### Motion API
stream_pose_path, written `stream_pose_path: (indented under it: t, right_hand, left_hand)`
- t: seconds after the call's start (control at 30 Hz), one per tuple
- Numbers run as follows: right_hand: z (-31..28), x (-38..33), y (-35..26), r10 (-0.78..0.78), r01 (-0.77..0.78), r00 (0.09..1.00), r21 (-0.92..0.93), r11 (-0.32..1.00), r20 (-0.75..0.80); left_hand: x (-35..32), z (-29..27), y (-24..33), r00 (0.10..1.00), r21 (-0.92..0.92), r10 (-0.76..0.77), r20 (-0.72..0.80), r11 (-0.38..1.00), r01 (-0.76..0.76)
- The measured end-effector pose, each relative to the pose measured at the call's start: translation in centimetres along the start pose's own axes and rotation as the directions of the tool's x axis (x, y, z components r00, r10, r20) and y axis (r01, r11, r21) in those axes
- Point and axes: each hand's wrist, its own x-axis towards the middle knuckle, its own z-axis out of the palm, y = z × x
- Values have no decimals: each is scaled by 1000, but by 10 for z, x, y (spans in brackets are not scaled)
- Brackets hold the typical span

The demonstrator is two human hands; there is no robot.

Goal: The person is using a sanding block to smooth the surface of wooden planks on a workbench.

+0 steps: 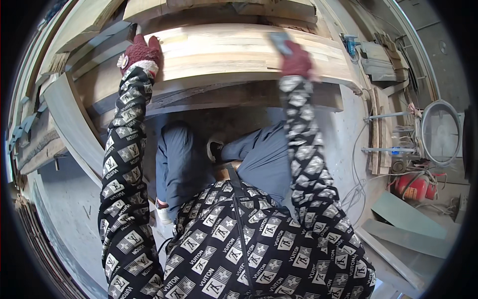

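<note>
A long, pale wooden board (214, 50) made of joined strips lies crosswise in front of me. My left hand (142, 54), in a dark red knitted glove, rests on the board's left part with thumb and fingers apart. A small round pale thing sits at that glove's wrist. Over the board's right part, my right hand (297, 60) wears a matching glove and is blurred by motion. Its fingers are closed around a flat grey rectangular block (281, 43), which is against or just above the wood; its exact kind cannot be made out.
Rough planks (84, 25) are stacked at the far left, and a curved board (74, 124) leans nearer. At right are a blue tool (350, 46), a round metal hoop (441, 132), a red tank-like object (416, 187) and loose cables (356, 192). Timber (239, 97) lies under the board.
</note>
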Motion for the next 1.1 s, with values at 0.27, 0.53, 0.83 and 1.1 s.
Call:
stream_pose_path:
  t: [0.27, 0.53, 0.83, 1.1]
  right_hand:
    - [-28, -21, -36, -392, 308, 899, 355, 883, 195]
    - [-26, 91, 223, 276, -231, 949, -258, 938, 151]
    - [6, -4, -141, -344, 295, 782, 177, 939, 520]
    - [-52, 36, 90, 71, -54, 969, -78, 995, 238]
  left_hand:
    - [-5, -3, 3, 1000, -44, 5, 25, 999, -4]
    - [2, 2, 8, 999, -19, 32, 3, 999, -32]
    - [-8, -5, -32, 998, 20, -60, -16, 998, 61]
    - [-3, 0, -2, 998, -19, 38, -51, 999, -39]
